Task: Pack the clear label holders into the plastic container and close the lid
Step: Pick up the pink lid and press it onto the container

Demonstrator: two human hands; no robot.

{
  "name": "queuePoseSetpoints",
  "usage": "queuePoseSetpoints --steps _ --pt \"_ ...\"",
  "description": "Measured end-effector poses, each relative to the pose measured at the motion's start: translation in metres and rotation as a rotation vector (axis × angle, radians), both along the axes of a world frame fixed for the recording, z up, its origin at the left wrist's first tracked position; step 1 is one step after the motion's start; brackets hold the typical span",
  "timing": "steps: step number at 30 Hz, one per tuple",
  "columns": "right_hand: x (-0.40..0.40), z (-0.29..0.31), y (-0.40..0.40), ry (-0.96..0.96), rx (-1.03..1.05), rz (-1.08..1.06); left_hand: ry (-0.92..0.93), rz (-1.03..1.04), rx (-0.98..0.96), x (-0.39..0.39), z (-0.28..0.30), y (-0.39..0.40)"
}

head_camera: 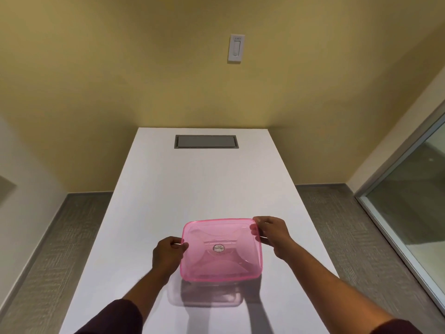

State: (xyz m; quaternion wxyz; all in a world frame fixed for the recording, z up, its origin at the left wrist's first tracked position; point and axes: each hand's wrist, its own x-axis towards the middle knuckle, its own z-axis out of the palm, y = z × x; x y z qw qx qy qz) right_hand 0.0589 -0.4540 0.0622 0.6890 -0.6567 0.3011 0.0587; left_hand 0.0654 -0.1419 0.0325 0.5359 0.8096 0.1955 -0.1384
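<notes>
The person holds a pink lid [221, 249] out over the white table [204, 184], raised clear of the top, with its shadow falling on the table just nearer the body. The left hand [168, 253] pinches the lid's left edge about midway along, fingers curled over the rim. The right hand [272, 233] grips the far right corner, thumb on top and fingers wrapped beneath. Both hands are closed on the lid, one at each side, so it hangs between them roughly level, its near edge tipped slightly down.

The lid is close to square with rounded corners, a little wider across than deep. Neither hand is clearly nearer its middle.

The container's base and the label holders are not visible to me; through the pink plastic I see only faint moulded ridges, and I cannot tell whether anything lies under it. So the lid's next placement, I judge, depends on a base that is out of sight.

A small round sticker [218, 248] sits near the lid's centre. Its print is too small to read.
</notes>
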Motion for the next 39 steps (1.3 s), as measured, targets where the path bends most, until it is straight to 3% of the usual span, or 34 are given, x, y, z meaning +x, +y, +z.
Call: queuePoseSetpoints --steps 5,11,16,25,33,39 --pt "0.004 -0.021 0.014 0.042 -0.153 0.041 0.026 -0.01 0.103 0.001 -0.005 0.002" --pt "0.007 -0.046 0.017 0.107 -0.489 0.085 0.059 -0.07 0.19 0.004 -0.017 -0.002" --pt "0.008 -0.058 0.016 0.159 -0.61 0.107 0.064 -0.129 0.28 0.011 -0.025 -0.007" --pt "0.019 -0.075 0.016 0.126 -0.652 0.12 0.053 -0.131 0.345 0.018 -0.035 -0.018" --pt "0.019 -0.094 0.025 0.087 -0.585 0.014 0.035 -0.018 0.125 0.024 -0.051 -0.03" --pt "0.019 -0.101 0.031 0.037 -0.556 -0.068 0.07 0.063 0.182 0.039 -0.058 -0.044"
